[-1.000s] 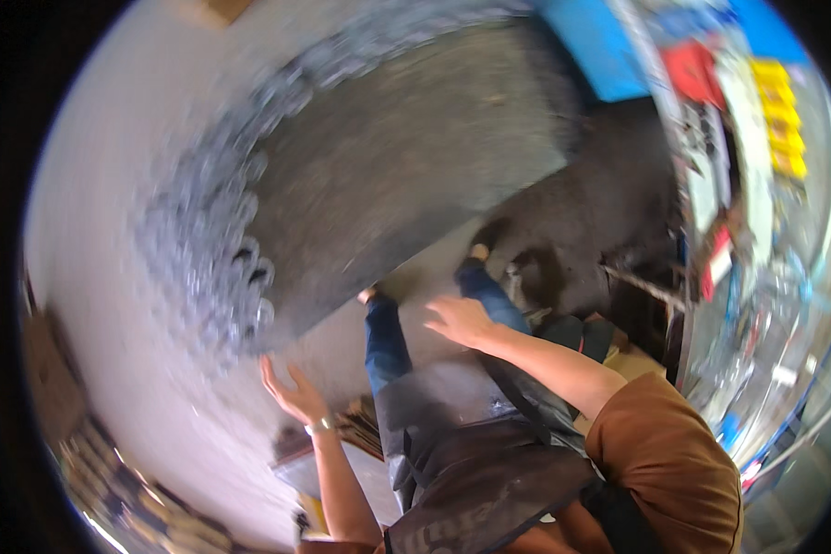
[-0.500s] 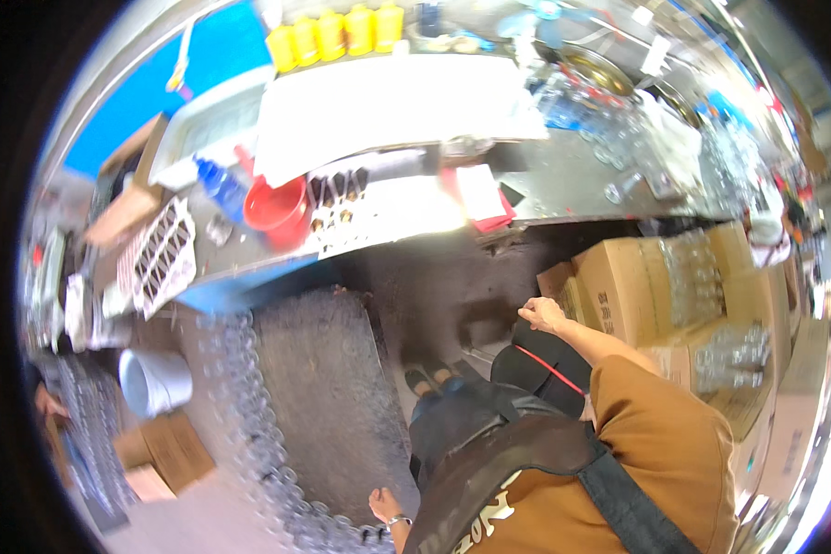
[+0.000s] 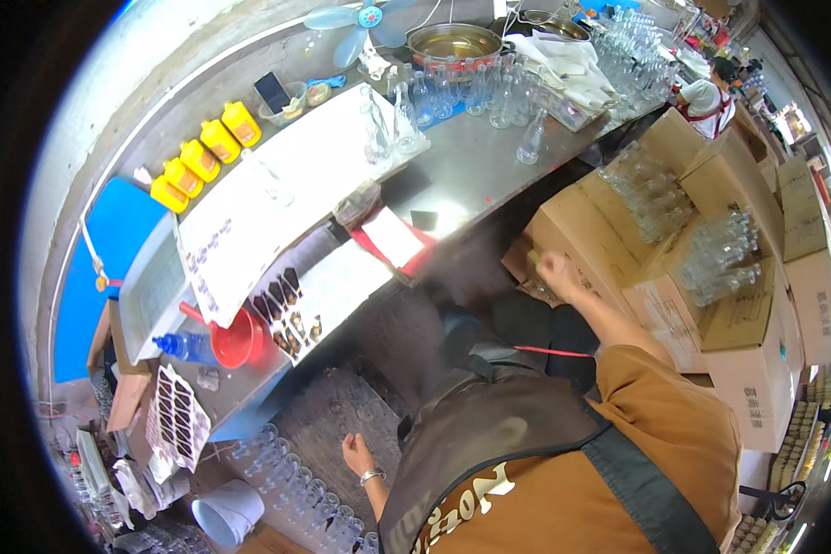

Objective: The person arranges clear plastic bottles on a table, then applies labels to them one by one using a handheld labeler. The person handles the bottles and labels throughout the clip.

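My left hand (image 3: 357, 454) hangs low in front of my body, a bracelet on its wrist. Its fingers are loosely curled, and I see nothing in them. Below it, on the floor beside a dark board (image 3: 328, 420), stand rows of clear glass bottles (image 3: 309, 494). My right hand (image 3: 556, 273) is held out to the right, curled and slightly blurred, with no object visible in it. It is nearest to an open cardboard box (image 3: 591, 249); whether it touches the box, I cannot tell. Above the box flaps lie clusters of clear glass bottles (image 3: 651, 194).
A metal worktable (image 3: 475, 157) runs across the front, with glass bottles (image 3: 503, 100), a red pot (image 3: 237, 340), a blue bottle (image 3: 186, 347) and yellow bottles (image 3: 198, 160). A white bucket (image 3: 229, 512) stands at lower left. Another person (image 3: 708, 100) is at far right.
My view has turned to the right, bringing more of the worktable's right end and the boxes into sight. Both hands appear higher in the picture, still curled.
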Tool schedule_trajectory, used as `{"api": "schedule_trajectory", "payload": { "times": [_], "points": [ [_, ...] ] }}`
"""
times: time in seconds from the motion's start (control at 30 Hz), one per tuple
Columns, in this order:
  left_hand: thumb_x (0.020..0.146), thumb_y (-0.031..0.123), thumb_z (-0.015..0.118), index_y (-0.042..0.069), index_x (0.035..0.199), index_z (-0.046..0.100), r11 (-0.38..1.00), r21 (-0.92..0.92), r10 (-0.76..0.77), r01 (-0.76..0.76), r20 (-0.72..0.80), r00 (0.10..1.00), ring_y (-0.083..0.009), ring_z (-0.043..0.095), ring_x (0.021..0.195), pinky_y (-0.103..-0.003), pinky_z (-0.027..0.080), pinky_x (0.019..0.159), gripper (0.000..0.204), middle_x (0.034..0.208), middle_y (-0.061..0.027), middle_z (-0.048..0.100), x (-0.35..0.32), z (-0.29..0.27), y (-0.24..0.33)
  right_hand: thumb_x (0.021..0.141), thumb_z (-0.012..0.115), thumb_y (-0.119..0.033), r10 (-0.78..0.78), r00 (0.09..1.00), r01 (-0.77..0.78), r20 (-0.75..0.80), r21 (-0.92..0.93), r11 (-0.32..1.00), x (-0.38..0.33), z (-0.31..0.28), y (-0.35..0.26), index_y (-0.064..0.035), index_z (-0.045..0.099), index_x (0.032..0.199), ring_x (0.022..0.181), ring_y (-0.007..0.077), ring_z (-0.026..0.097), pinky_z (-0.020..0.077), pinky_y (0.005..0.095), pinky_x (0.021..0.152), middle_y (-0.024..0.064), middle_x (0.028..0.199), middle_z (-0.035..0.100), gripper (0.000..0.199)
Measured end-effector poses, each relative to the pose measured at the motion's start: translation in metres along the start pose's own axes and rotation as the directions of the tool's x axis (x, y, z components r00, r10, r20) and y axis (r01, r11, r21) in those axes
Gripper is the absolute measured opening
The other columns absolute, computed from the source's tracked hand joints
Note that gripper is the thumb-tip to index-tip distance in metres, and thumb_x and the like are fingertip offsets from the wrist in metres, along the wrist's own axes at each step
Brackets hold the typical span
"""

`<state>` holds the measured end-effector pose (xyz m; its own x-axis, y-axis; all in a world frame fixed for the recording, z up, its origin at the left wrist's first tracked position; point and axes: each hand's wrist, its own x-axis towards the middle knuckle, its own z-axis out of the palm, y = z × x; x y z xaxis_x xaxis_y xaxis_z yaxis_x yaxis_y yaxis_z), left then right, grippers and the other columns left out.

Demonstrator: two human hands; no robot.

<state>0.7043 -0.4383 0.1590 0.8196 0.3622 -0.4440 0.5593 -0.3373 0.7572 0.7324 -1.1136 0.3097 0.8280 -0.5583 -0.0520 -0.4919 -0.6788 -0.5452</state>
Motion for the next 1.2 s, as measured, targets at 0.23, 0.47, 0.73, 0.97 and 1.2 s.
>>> {"api": "schedule_trajectory", "payload": {
  "times": [0.23,0.47,0.73,0.97,1.2],
  "points": [
    [0.097,0.019,0.066,-0.006,0.132,0.055,0.948,0.114,0.31,-0.298,-0.109,0.944,-0.0249,0.062,0.116,-0.036,0.048,0.101,0.044,0.129,-0.018,0.062,0.087,0.051,0.255,0.087,0.069,-0.026,-0.204,0.764,0.159,-0.611,-0.129,0.979,0.308,-0.069,-0.019,0.0011,0.06,0.12,0.118,0.0388,0.055,0.0431,0.0434,0.102,0.0216,0.122,0.061,0.044],
    [0.096,0.021,0.068,-0.002,0.146,0.046,0.641,0.209,0.763,-0.739,-0.281,0.582,-0.031,0.048,0.135,-0.044,0.039,0.111,0.059,0.146,-0.0197,0.05,0.202,0.16,0.584,0.089,0.069,-0.036,0.055,0.878,-0.026,-0.476,0.067,0.997,0.422,-0.043,0.046,-0.0101,0.069,0.112,0.101,0.0305,0.068,0.0508,0.0396,0.09,0.0112,0.108,0.071,0.034],
    [0.095,0.026,0.068,0.004,0.122,0.068,0.671,0.358,0.741,-0.65,-0.295,0.603,-0.0255,0.066,0.11,-0.037,0.049,0.097,0.036,0.123,-0.0158,0.066,0.321,0.223,0.66,0.096,0.064,-0.019,0.058,0.963,0.032,-0.262,0.326,0.945,0.454,-0.033,-0.045,-0.0042,0.071,0.11,0.091,0.0211,0.07,0.0541,0.0324,0.072,0.0115,0.104,0.072,0.021],
    [0.099,0.019,0.065,0.004,0.104,0.073,0.776,-0.025,0.54,-0.63,-0.489,0.685,-0.0082,0.056,0.057,-0.024,0.047,0.053,0.018,0.079,-0.003,0.068,0.321,0.234,0.675,0.088,0.074,-0.018,-0.712,0.702,0.667,0.003,0.349,0.658,0.438,-0.03,-0.281,-0.0064,0.064,0.127,0.107,0.0287,0.065,0.0529,0.035,0.083,0.0138,0.125,0.065,0.042],
    [0.078,0.036,0.085,0.012,0.138,0.059,0.53,0.261,0.677,-0.807,0.443,0.588,-0.0179,0.063,0.063,-0.033,0.052,0.061,0.069,0.072,-0.0046,0.063,0.165,0.311,0.705,0.085,0.076,-0.018,-0.749,0.627,0.662,0.214,0.361,0.657,0.453,0.007,-0.298,-0.0044,0.066,0.12,0.097,0.031,0.069,0.0541,0.0386,0.084,0.0125,0.109,0.071,0.038]
  ]
}}
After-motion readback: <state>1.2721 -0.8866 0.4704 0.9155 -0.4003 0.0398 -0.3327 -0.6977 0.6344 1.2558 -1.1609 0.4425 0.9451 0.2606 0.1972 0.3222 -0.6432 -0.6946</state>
